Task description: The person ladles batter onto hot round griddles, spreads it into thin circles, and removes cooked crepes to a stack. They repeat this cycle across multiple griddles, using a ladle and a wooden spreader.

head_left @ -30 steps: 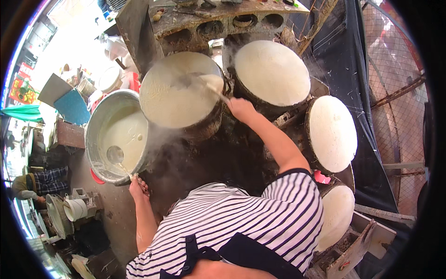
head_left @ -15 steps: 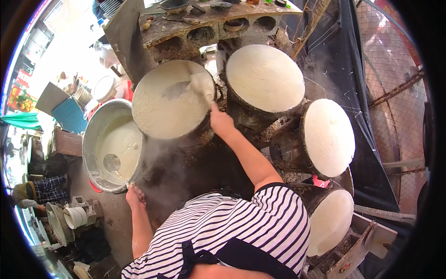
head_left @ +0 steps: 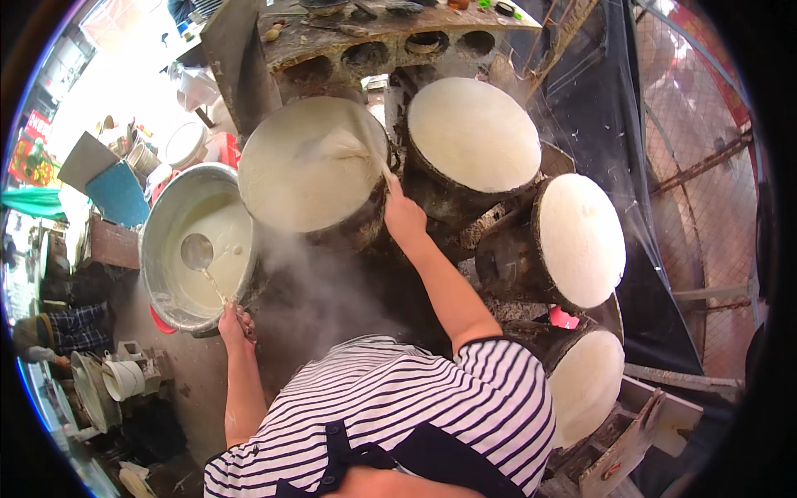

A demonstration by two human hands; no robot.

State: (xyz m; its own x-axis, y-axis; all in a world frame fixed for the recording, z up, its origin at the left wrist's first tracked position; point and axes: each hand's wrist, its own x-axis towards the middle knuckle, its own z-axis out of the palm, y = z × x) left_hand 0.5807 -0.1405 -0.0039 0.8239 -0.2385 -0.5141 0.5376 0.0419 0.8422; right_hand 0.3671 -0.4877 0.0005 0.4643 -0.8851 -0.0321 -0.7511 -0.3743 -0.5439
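Note:
My left hand (head_left: 237, 324) is closed round the handle of a ladle (head_left: 198, 251), whose round bowl lies over the pale batter in a large metal basin (head_left: 153, 270). My right hand (head_left: 405, 216) grips the handle of a flat, fan-shaped spreader (head_left: 343, 144). The spreader's pale head rests on the batter coating a round griddle (head_left: 295, 187) in front of me. Its exact material is hard to make out. Steam drifts up between the basin and the griddle.
More round griddles, coated white, stand on dark drum stoves to the right: one griddle (head_left: 473, 133) at the back, another griddle (head_left: 581, 241), and a griddle (head_left: 588, 388) nearest me. A cluttered ledge (head_left: 382, 33) lies behind. A person (head_left: 62, 332) is at the far left.
The spreader has swept over the griddle, and the bare dark patch there is now covered with batter. My left hand and the ladle have shifted slightly farther away.

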